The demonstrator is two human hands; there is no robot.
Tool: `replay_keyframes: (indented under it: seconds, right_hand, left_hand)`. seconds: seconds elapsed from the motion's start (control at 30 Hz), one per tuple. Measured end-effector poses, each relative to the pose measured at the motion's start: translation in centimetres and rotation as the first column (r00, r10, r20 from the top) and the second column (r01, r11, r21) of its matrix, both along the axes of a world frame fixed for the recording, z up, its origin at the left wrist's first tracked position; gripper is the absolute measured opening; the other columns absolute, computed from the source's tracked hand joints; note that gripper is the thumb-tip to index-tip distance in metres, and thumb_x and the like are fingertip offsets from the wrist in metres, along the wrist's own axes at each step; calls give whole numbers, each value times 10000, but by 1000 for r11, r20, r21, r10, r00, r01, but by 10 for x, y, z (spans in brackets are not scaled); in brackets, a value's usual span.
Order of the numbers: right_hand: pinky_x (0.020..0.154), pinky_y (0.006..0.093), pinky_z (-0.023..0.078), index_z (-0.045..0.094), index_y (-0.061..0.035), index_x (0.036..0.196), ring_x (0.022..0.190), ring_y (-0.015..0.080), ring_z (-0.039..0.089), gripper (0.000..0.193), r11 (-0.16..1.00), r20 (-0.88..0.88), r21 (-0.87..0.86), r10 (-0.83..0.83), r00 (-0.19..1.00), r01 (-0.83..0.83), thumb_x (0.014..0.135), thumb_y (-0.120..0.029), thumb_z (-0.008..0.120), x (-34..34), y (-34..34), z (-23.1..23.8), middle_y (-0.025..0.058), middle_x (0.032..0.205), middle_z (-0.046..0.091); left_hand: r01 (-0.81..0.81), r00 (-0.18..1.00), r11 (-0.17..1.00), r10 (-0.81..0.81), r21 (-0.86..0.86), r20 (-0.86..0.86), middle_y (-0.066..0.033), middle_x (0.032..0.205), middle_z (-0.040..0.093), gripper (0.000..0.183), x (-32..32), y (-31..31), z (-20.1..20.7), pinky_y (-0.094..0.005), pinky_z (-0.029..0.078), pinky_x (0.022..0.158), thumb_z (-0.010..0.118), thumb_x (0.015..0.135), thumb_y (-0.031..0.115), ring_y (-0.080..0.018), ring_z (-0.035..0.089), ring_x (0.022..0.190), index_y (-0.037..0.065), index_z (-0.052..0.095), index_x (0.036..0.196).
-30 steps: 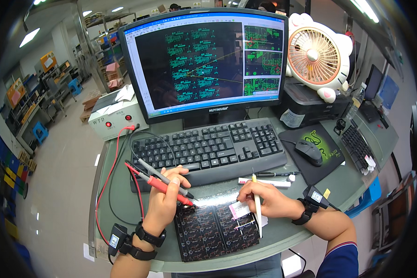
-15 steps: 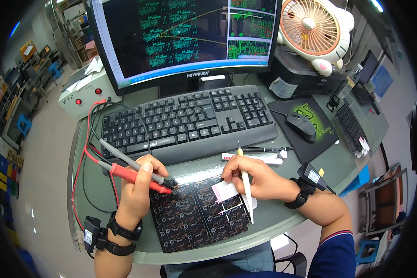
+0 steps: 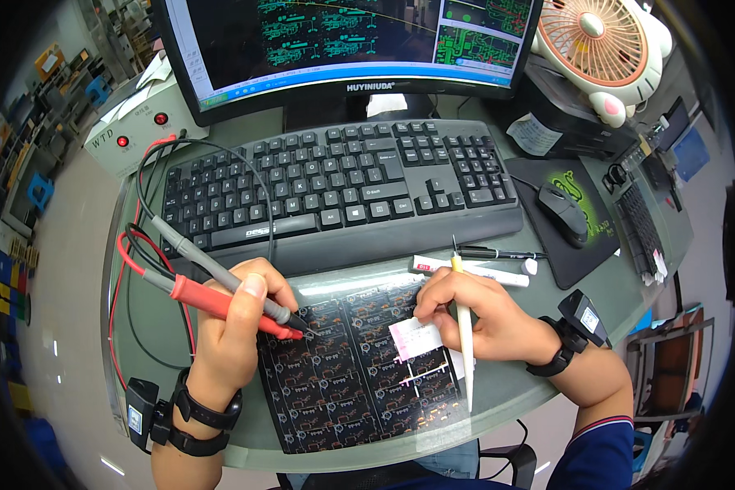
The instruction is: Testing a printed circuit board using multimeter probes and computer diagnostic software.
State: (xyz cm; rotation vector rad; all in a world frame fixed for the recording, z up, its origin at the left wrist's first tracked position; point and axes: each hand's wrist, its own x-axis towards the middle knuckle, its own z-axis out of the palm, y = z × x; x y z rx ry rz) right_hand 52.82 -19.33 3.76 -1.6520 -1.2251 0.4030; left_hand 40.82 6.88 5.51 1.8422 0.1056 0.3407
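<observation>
My left hand (image 3: 235, 322) is closed around two test probes, a red probe (image 3: 206, 299) and a grey probe (image 3: 194, 251). Their tips come together over the upper left part of a dark circuit board panel (image 3: 327, 392), which carries many repeated patterns; whether both touch it I cannot tell. My right hand (image 3: 494, 314) rests by the panel's upper right, its fingers closed on a slim white pen-like tool (image 3: 465, 351) with a pointed end and a thin metal tip. A small pink-and-white paper slip (image 3: 417, 337) sits at the same fingertips, over the panel.
Behind the panel lies a black keyboard (image 3: 343, 196), below a monitor (image 3: 367, 73) showing circuit layouts. Probe cables run to a pale box (image 3: 139, 131) with red lights. Markers (image 3: 482, 273), a mouse (image 3: 563, 214), a printer (image 3: 563, 106) and a fan (image 3: 600, 41) are to the right.
The whole view has shifted, so the monitor appears higher and the keyboard larger. Both hands keep their grips, and the probe tips stay at the panel's upper left.
</observation>
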Motion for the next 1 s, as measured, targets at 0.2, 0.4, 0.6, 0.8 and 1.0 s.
replay_keyframes:
  seconds: [0.2, 0.4, 0.6, 0.8, 1.0]
  right_hand:
    - [800, 345, 482, 584, -41, 997, 849, 223, 603, 240, 1000, 4, -9, 4, 1000, -4, 808, 104, 551, 0, -1, 1, 70, 910, 602]
    - [798, 345, 482, 583, -40, 998, 844, 221, 602, 245, 1000, 6, -5, 4, 1000, -4, 804, 107, 554, 0, -1, 1, 68, 907, 603]
    - [796, 341, 484, 578, -43, 1002, 843, 212, 599, 251, 1000, 12, -6, 5, 1000, -4, 804, 109, 554, 1, 0, 0, 65, 903, 605]
    - [797, 338, 485, 579, -48, 1003, 843, 208, 597, 251, 1000, 16, -8, 4, 1000, -4, 807, 106, 555, 3, 1, 1, 63, 903, 608]
    - [809, 355, 494, 581, -47, 1001, 835, 238, 607, 237, 999, 133, 46, -15, 991, 9, 805, 86, 594, 0, 1, -1, 80, 901, 609]
  left_hand:
    - [7, 1000, 1000, -7, -6, -10, -55, 666, 567, 480, 0, 0, -1, -272, 403, 575, 381, 982, 319, -108, 510, 603, -12, 607, 718]
    - [23, 1000, 999, -23, -26, -13, -56, 661, 562, 494, 0, -1, -2, -274, 401, 585, 378, 990, 329, -111, 512, 612, -13, 607, 716]
    - [15, 1000, 999, -15, -32, -18, -58, 660, 563, 500, 0, 0, -3, -279, 404, 597, 375, 991, 329, -115, 516, 617, -16, 612, 715]
    - [21, 1000, 1000, -21, -19, -13, -59, 670, 575, 493, 0, 1, 1, -282, 408, 603, 381, 990, 322, -116, 517, 619, -19, 614, 720]
    - [-87, 989, 988, 70, 124, 133, -94, 756, 568, 366, -3, -2, 4, -303, 446, 632, 388, 966, 196, -153, 544, 655, -22, 599, 761]
